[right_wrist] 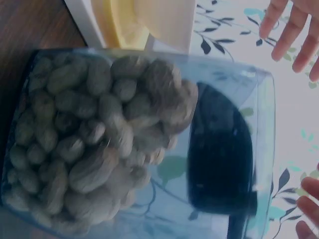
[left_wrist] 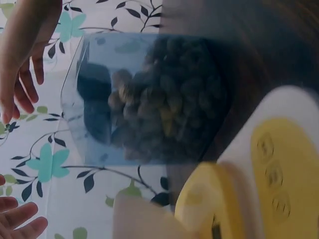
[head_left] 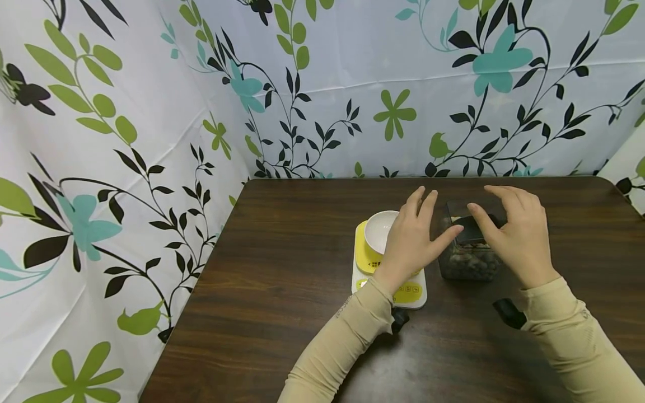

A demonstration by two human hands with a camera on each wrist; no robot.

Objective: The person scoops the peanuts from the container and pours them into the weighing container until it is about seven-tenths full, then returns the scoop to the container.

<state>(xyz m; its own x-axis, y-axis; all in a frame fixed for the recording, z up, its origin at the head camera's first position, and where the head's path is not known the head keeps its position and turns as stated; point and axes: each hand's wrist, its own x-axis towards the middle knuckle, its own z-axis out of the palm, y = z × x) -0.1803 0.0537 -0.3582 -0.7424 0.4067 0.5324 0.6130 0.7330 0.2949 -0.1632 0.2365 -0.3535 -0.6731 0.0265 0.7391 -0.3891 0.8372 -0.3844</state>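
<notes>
Head: I see the left hand (head_left: pixel 410 242) and right hand (head_left: pixel 514 235) flanking a clear container (head_left: pixel 468 254) on the dark table (head_left: pixel 282 280); fingers spread and relaxed, holding nothing. White bowl (head_left: pixel 379 229) on a yellow scale (head_left: pixel 403 291) just left.
Left wrist: blurred; container's dark scoop (left_wrist: pixel 94 107) beside its contents.
Right wrist: contents read as peanuts (right_wrist: pixel 89 144), filling the lower part.
</notes>
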